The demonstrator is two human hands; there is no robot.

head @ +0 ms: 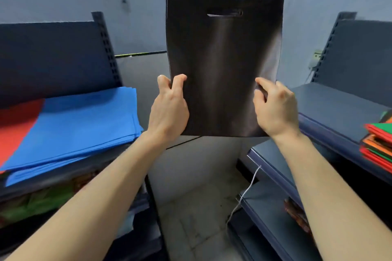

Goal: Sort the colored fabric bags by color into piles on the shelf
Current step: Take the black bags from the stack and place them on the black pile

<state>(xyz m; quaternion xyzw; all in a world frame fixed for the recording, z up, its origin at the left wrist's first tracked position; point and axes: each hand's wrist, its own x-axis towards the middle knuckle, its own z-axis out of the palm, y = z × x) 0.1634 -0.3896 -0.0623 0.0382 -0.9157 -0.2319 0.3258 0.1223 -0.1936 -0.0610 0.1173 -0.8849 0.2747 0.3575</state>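
A black fabric bag (222,59) with a cut-out handle slot near its top stands upright in the air between two shelves. My left hand (168,108) pinches its lower left edge and my right hand (275,108) grips its lower right edge. On the left shelf (53,59) lies a pile of blue bags (80,125), with a red bag (14,127) overlapping its left end. At the right edge a mixed stack of red, green and orange bags (378,144) sits on the right shelf (331,110).
Dark blue metal shelving stands on both sides, with lower boards on the right (273,214). A white cord (246,193) hangs off the right shelf's front. Green and patterned items (42,199) fill the lower left shelf. Grey tiled floor (197,207) lies between the units.
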